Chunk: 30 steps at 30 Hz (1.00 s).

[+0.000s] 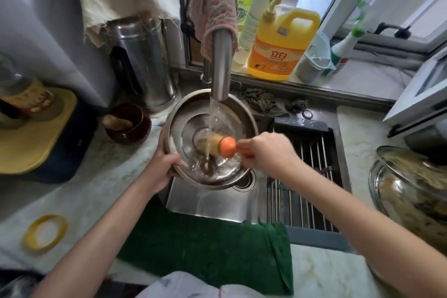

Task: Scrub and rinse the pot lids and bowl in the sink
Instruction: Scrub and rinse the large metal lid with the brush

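Note:
A round steel pot lid is held tilted over the sink, its hollow side facing me. My left hand grips its lower left rim. My right hand grips the orange handle of a scrub brush, whose yellowish bristles press against the middle of the lid. Water runs from the steel faucet onto the brush and lid.
A drying rack covers the sink's right half. A glass lid over a steel bowl stands on the right counter. Detergent bottles line the window ledge. A steel kettle, brown jar and yellow board stand left. A green cloth drapes the front edge.

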Each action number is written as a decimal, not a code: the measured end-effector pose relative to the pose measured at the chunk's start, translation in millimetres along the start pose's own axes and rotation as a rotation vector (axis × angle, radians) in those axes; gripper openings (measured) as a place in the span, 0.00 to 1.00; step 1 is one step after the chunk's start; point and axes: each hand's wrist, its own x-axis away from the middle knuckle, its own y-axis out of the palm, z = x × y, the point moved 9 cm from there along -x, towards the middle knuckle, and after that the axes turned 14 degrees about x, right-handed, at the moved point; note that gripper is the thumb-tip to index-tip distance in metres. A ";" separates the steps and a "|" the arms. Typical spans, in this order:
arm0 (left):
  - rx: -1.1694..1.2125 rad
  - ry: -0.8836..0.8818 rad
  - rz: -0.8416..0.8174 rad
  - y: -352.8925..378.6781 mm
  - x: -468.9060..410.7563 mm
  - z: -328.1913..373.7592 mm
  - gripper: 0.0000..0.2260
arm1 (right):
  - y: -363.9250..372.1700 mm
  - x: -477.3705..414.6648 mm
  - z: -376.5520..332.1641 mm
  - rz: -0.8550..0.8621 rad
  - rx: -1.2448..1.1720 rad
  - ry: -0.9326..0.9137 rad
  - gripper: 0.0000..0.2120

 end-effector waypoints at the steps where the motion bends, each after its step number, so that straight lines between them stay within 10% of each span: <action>1: -0.021 0.017 -0.020 -0.3 -0.6 3.4 0.39 | 3.3 5.4 -17.5 -0.024 -0.017 -0.087 0.17; 10: -0.087 0.085 -0.130 11.0 3.8 8.5 0.47 | 0.6 3.4 55.1 0.050 -0.038 0.396 0.12; 19: -0.072 0.136 -0.084 10.1 -2.8 9.3 0.46 | 31.1 14.7 -43.7 -0.073 -0.914 0.098 0.18; 24: -0.101 0.198 -0.040 0.8 3.3 16.6 0.45 | 26.3 27.0 -9.9 -0.255 -0.239 -0.084 0.20; 30: -0.298 0.307 -0.044 20.1 8.2 25.3 0.45 | 12.5 15.7 48.5 -0.126 0.149 0.309 0.15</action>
